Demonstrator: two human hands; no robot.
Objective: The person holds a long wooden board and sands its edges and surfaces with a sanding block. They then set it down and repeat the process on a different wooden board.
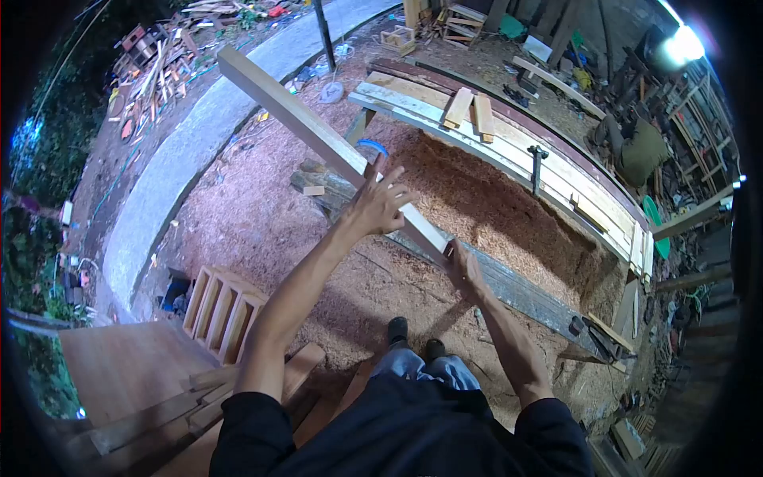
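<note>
A long squared wooden beam [298,119] slants from the upper left down toward the middle, above a weathered grey plank bench [517,286]. My left hand [375,205] lies against the beam partway along, its fingers spread and not wrapped round the wood. At the beam's near end, my right hand [465,270] is closed on it, with the thumb along the top and some fingers hidden. Just beyond my left fingers shows a blue curved object [372,146], partly covered. A small wood offcut [314,191] rests on the bench's left end.
Across from me stands a workbench of pale boards [509,151] bearing two short wood pieces [458,108] and a metal clamp [537,168]. A slatted wooden frame [222,310] and stacked boards [151,417] lie at my left. Wood shavings [246,191] cover the ground.
</note>
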